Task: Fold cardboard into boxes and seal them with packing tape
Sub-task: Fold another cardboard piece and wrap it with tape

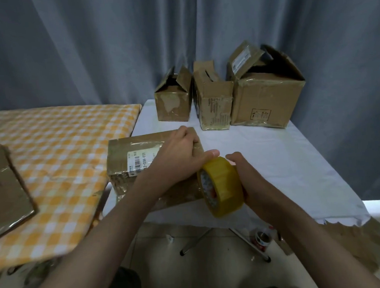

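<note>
1. Left hand (176,158) lies flat on top of the closed box (141,160), fingers stretched toward its far right corner and thumb sticking out to the right, almost touching the tape roll (220,186). It presses down rather than grabbing anything.
2. Right hand (244,176) is wrapped round the tape roll from the right side, fingers curled over it, holding it on edge against the box's near right end.
3. The box is brown, flaps down, shiny with old tape, and has a white shipping label (141,159) with a barcode on top. It sits at the near left corner of the white table (274,152), its left end hanging past the table's edge.
4. The tape roll is yellow, with a printed core showing on its left face.
5. Behind the box, at the table's far edge, stand three open boxes (221,97) in a row, with bare white cloth between them and the box.
6. Left of the box is a yellow checked surface (58,152) with a flattened carton (5,190) on it.
7. A grey curtain (112,48) hangs behind everything.
</note>
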`<state>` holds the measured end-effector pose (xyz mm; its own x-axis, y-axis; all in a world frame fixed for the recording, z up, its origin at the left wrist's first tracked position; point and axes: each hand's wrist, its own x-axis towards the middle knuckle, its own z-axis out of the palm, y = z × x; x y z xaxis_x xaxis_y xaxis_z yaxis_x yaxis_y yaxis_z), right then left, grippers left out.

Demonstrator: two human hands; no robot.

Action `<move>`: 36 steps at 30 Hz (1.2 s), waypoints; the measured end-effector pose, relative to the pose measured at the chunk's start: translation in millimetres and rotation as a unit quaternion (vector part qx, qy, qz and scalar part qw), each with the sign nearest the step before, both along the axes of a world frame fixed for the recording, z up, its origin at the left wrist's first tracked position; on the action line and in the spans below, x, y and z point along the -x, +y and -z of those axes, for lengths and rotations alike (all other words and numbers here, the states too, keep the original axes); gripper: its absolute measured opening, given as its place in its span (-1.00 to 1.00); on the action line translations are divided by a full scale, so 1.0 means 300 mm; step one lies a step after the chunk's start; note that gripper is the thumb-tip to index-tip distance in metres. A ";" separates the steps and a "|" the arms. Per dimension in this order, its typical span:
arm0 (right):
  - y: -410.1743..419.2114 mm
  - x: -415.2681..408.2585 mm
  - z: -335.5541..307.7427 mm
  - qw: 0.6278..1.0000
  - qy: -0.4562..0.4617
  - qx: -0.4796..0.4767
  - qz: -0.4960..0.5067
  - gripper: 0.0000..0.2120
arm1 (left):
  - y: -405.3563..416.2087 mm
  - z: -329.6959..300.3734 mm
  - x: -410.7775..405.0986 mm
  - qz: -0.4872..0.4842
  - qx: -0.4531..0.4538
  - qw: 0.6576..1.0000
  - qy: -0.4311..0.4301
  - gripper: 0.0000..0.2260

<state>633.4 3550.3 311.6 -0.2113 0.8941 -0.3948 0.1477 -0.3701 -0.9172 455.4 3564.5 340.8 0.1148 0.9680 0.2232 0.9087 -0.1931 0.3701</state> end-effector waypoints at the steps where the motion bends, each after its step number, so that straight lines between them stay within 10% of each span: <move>1: 0.012 -0.014 0.001 1.000 -0.007 -0.009 0.006 -0.51 | -0.002 0.003 0.001 -0.005 0.001 1.000 -0.003 -0.39; 7: 0.151 -0.076 0.022 0.930 -0.243 -0.276 0.016 -0.92 | -0.004 0.054 0.007 -0.015 -0.013 0.999 -0.030 -0.14; 15: 0.241 -0.033 0.093 0.860 -0.352 -0.360 -0.086 -0.86 | -0.013 0.064 0.009 -0.014 -0.010 0.999 -0.044 -0.03; 25: 0.221 -0.080 -0.048 0.943 -0.075 -0.317 -0.067 -0.82 | -0.030 0.061 -0.001 -0.009 0.002 0.999 -0.044 -0.03; 36: 0.176 -0.112 -0.090 0.910 -0.102 -0.379 -0.136 -0.83 | -0.037 0.056 -0.003 -0.001 0.001 0.999 -0.053 -0.04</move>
